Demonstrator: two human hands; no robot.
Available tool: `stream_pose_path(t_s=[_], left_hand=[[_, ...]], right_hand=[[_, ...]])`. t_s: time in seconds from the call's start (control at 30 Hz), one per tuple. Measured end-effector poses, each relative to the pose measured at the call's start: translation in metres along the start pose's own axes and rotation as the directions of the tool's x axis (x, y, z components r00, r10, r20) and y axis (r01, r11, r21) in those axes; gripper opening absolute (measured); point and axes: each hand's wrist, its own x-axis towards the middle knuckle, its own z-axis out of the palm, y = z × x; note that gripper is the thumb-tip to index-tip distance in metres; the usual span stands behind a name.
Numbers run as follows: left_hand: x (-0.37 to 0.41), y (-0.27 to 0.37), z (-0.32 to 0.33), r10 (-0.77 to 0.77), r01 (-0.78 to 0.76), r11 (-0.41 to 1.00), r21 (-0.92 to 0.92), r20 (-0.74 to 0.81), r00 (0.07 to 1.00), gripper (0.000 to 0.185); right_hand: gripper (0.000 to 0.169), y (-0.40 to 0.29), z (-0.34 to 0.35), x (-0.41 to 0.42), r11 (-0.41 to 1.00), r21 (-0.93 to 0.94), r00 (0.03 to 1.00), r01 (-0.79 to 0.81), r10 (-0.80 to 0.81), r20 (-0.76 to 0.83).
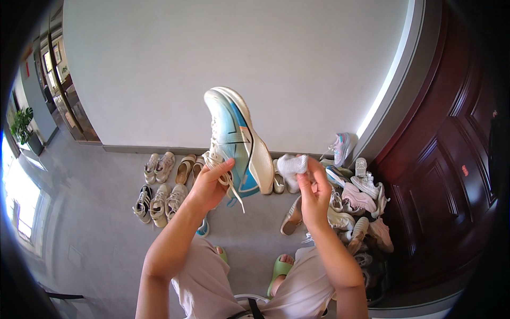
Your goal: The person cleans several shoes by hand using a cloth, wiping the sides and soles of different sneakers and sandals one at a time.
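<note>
A light-blue and white running shoe (236,139) is held up in front of me, toe upward, its thick white sole facing right. My left hand (211,183) grips it near the ankle opening, thumb on the side, with loose white laces (219,163) hanging over the fingers. To the right of the shoe, my right hand (314,187) pinches a crumpled white cloth (293,167). The cloth and the shoe are apart. Part of another blue shoe (203,227) shows on the floor below my left forearm.
Paired shoes (159,199) stand in rows on the grey floor at left. A jumbled heap of sneakers (354,203) lies at right by a dark red door (430,191). One brown-soled shoe (292,217) rests on its side. A pale wall (239,48) rises ahead; green slippers (280,271) are on my feet.
</note>
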Motion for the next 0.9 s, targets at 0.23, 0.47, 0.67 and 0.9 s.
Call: stream_pose_path(t_s=[0.23, 0.47, 0.67, 0.9], left_hand=[[-0.008, -0.021, 0.010, -0.119, 0.095, 0.963, 0.253, 0.081, 0.990, 0.024], [-0.009, -0.016, 0.017, -0.020, 0.004, 0.978, 0.209, 0.071, 0.997, 0.019], [-0.007, -0.017, 0.023, -0.059, 0.054, 0.984, 0.169, 0.021, 0.998, 0.018], [-0.011, -0.017, 0.024, -0.097, 0.098, 0.981, 0.169, -0.014, 0.995, 0.018]], right_hand=[[0.054, -0.024, -0.001, 0.025, 0.806, -0.465, 0.930, 0.365, -0.295, 0.219], [0.047, -0.033, -0.006, 0.019, 0.792, -0.305, 0.760, 0.528, -0.281, 0.586], [0.049, -0.031, 0.001, 0.014, 0.801, -0.402, 0.861, 0.444, -0.256, 0.439], [0.045, -0.036, 0.005, 0.006, 0.874, -0.356, 0.901, 0.331, -0.180, 0.394]])
